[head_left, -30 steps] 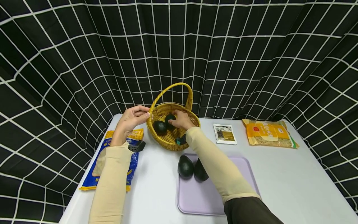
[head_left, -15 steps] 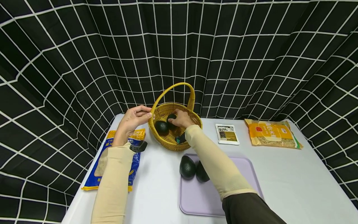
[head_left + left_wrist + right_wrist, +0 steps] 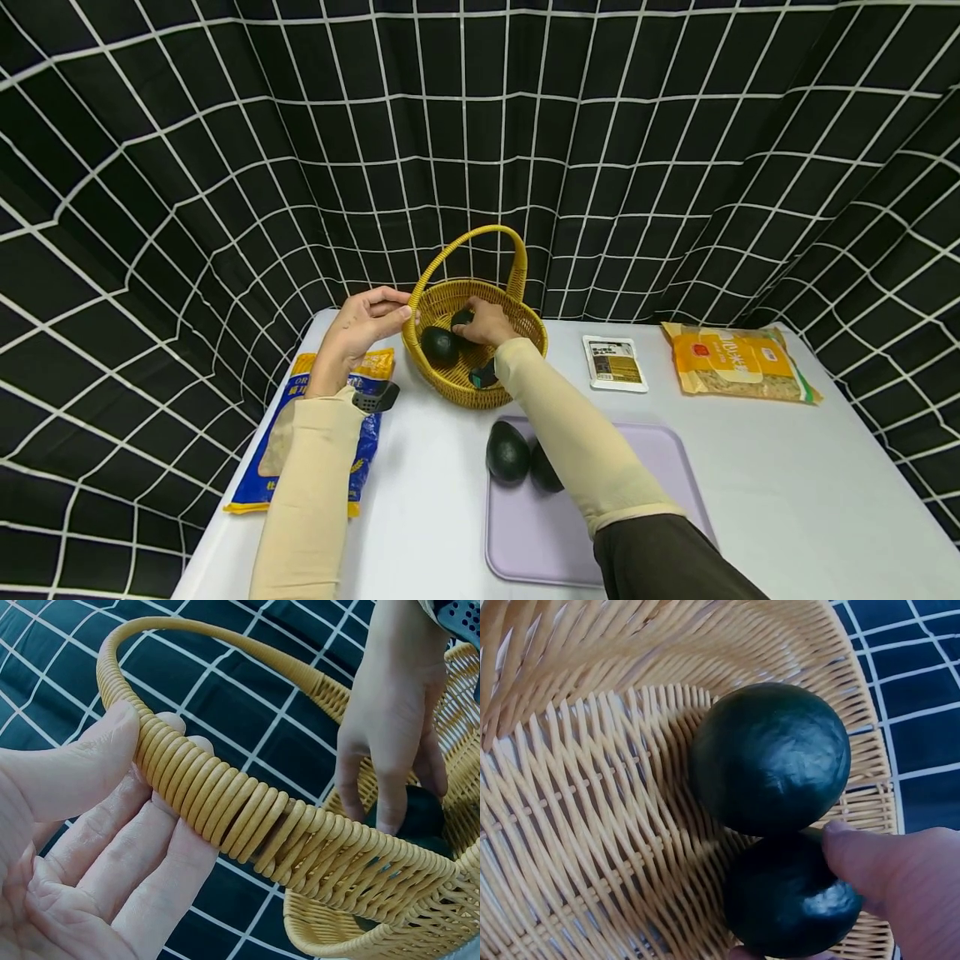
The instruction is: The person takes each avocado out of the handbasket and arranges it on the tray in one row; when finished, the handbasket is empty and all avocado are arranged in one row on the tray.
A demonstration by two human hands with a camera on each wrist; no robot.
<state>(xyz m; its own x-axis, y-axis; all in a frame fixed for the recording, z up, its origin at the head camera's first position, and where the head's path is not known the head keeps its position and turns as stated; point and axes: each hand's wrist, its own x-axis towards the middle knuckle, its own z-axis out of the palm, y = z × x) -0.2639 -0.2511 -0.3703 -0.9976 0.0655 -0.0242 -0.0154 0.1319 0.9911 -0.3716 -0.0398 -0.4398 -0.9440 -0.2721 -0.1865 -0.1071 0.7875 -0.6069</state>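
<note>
My left hand point(image 3: 362, 329) pinches the handle point(image 3: 202, 787) of a yellow woven basket point(image 3: 471, 395) between thumb and fingers. In the left wrist view, the thumb lies on the near side of the handle, with fingertips showing behind it. Inside the basket, my right hand point(image 3: 487, 322) grips a dark green avocado point(image 3: 791, 896), its thumb pressed on the skin. A second avocado point(image 3: 772, 757) lies against it on the basket floor, left of the hand in the head view. The right fingers are mostly hidden in the right wrist view.
A lilac tray point(image 3: 540, 550) in front of the basket bears an avocado point(image 3: 507, 452) and another point(image 3: 545, 468), partly behind my right forearm. A blue-yellow bag point(image 3: 315, 450) lies under my left forearm. Rightward are a small white packet point(image 3: 615, 363) and an orange bag point(image 3: 738, 362).
The head view has shifted slightly, so everything sits a little further right. My right hand covers a bit more of its avocado. The left hand keeps its hold on the handle.
</note>
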